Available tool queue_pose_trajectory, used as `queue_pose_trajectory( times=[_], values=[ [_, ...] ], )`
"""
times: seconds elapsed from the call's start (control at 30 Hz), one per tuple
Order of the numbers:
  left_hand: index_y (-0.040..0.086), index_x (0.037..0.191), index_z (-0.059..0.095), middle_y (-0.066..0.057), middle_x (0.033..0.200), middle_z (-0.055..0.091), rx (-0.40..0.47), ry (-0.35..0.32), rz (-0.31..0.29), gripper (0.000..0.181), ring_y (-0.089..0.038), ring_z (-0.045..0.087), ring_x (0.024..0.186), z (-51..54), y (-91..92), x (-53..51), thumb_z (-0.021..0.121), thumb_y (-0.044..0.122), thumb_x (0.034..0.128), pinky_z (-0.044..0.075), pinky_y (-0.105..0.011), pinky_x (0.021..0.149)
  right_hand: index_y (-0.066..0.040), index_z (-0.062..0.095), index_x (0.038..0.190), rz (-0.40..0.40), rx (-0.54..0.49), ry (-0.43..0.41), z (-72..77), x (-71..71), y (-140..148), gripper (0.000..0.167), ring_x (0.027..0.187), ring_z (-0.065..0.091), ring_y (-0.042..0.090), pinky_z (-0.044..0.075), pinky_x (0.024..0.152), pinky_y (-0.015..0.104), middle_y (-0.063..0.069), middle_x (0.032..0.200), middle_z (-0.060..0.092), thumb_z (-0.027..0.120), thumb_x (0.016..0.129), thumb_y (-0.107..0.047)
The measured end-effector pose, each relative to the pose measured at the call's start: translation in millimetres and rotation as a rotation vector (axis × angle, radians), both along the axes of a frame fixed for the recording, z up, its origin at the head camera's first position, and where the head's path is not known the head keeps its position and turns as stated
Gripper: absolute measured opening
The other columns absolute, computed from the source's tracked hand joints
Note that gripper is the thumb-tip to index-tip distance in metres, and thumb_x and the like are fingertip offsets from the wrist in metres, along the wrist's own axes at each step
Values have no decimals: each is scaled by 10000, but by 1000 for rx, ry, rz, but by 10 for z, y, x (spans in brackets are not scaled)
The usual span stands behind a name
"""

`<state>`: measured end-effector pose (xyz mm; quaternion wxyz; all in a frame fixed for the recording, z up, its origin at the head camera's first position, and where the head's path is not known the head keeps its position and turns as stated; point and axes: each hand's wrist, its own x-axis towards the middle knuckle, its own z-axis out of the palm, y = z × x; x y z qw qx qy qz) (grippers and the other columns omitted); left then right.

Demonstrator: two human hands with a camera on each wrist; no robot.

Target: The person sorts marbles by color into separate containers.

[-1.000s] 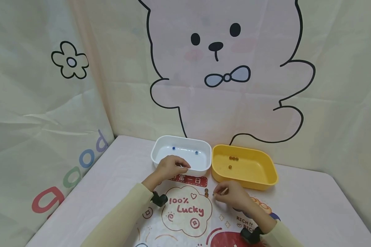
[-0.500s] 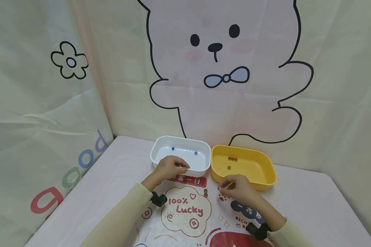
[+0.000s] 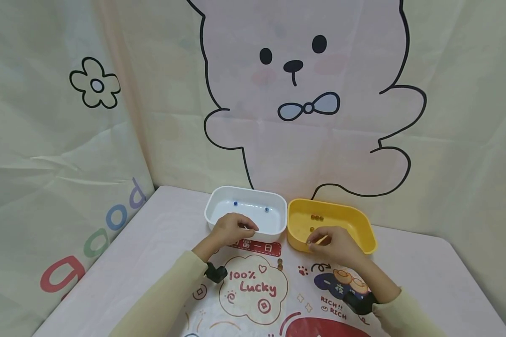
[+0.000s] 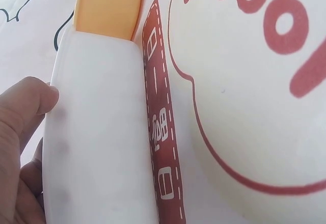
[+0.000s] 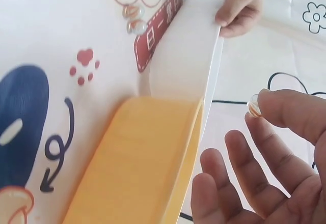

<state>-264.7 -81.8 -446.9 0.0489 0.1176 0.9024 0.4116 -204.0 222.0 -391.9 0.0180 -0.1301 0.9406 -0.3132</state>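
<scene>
My left hand (image 3: 233, 227) holds the near rim of a white plastic tub (image 3: 280, 224); in the left wrist view its thumb (image 4: 41, 96) lies at the rim. Over the near side of a yellow plastic tub (image 3: 364, 229) is my right hand (image 3: 337, 244). Its thumb and forefinger pinch a clear marble (image 5: 253, 108) with an orange swirl, the other fingers spread loosely. Two similar marbles (image 5: 135, 20) lie together on the printed cloth in front of the tubs. Several amber-looking marbles (image 3: 317, 218) rest in the yellow tub, and two blue marbles (image 3: 266, 210) in the white one.
The tubs stand side by side at the back of the table (image 3: 417, 262), close to a hanging backdrop (image 3: 455, 140) with a bear drawing. A printed cloth (image 3: 253, 306) covers the table in front. A second backdrop (image 3: 38, 140) hangs along the left.
My right hand has lifted the pinched marble from beside the two loose ones, moving right and forward to the yellow tub. The left hand keeps its hold on the white tub.
</scene>
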Motion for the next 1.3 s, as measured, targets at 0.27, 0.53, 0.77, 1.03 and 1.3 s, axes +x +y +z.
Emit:
queue_pose_trajectory(
  times=[0.27,0.53,0.77,1.03,1.3],
  values=[
    [357,859,740,147,947,692,-5,17,-7,51,-109,579,907,-9,0,-7,719,326,824,463,-361,833,-166,724,893,16,-4,23,-1,-128,105,73,748,572,180,501,661,213,6,930,693,730,844,-219],
    [368,845,738,159,938,690,-5,28,-11,52,-104,581,904,-26,1,-19,719,325,823,459,-360,840,-149,721,921,-10,-13,-2,-26,-242,155,83,795,572,189,499,688,213,14,937,686,711,860,-203],
    [357,855,742,152,942,691,-15,36,-10,55,-112,576,906,-27,-2,-21,717,321,822,463,-374,853,-130,717,948,-33,-31,-37,-84,-397,197,120,809,574,204,501,684,235,44,953,678,699,869,-218],
    [354,851,742,156,929,691,-19,49,-18,54,-105,580,905,-30,-1,-25,720,315,821,465,-377,863,-106,713,971,-77,-51,-78,-147,-518,224,162,789,560,185,498,674,248,53,921,661,705,870,-232],
    [356,853,741,160,930,693,-15,47,-19,53,-98,584,913,-40,1,-28,717,319,822,465,-378,873,-99,707,977,-107,-48,-94,-235,-612,244,160,789,555,192,493,673,274,49,909,654,704,871,-220]
  ],
)
